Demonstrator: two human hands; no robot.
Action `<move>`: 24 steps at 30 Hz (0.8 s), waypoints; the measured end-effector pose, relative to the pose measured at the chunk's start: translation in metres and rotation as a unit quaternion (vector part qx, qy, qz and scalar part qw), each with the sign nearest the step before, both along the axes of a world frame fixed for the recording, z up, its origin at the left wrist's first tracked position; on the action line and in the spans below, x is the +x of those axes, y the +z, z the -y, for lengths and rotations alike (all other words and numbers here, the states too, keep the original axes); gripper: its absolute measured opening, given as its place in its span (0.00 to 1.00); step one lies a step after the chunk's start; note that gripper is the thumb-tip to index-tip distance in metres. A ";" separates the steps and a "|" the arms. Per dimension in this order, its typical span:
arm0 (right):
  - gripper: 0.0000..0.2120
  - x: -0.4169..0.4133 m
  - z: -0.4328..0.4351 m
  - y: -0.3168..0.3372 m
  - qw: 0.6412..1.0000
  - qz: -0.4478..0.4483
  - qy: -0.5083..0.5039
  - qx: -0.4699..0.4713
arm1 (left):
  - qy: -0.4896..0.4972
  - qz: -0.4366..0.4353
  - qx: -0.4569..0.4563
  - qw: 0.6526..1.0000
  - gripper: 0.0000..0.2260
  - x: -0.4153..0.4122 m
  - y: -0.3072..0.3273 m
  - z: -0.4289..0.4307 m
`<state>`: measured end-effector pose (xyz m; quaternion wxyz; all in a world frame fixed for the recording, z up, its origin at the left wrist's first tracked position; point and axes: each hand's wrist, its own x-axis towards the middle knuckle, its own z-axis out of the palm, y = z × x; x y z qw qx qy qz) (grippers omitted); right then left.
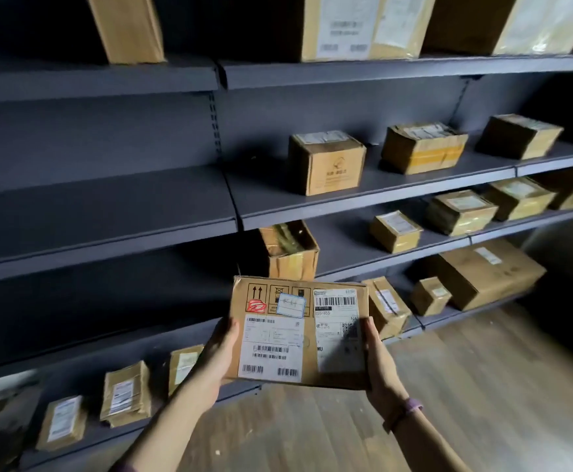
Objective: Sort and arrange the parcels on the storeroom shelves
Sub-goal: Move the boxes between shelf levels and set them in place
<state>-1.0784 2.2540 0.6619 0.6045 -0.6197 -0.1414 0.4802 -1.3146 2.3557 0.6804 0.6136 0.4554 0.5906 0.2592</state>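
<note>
I hold a flat brown cardboard parcel [298,330] with white shipping labels and a red scribble, its labelled face turned up toward me. My left hand [218,356] grips its left edge and my right hand [378,362] grips its right edge, thumbs on top. The parcel hangs in front of the dark grey shelving [108,212], level with the lower shelves. The fingers under the parcel are hidden.
Cardboard boxes stand on the shelves at right: one with a printed logo [326,163], a taped one [423,148], smaller ones [395,231] below, a large one [489,272] at the bottom. Flat parcels [126,393] lean on the bottom left shelf. Wooden floor [448,386] lies at right.
</note>
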 end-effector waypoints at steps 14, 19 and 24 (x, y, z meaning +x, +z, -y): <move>0.27 0.128 0.151 0.026 0.949 0.036 -0.311 -0.047 | -0.316 0.016 -0.005 0.949 0.27 0.246 0.004 0.038; 0.26 0.193 0.193 0.029 0.930 0.044 -0.364 -0.024 | -0.368 0.052 -0.003 0.928 0.21 0.344 0.008 0.068; 0.24 0.282 0.223 0.025 0.918 0.042 -0.395 -0.016 | -0.422 0.035 0.000 0.906 0.23 0.446 0.008 0.094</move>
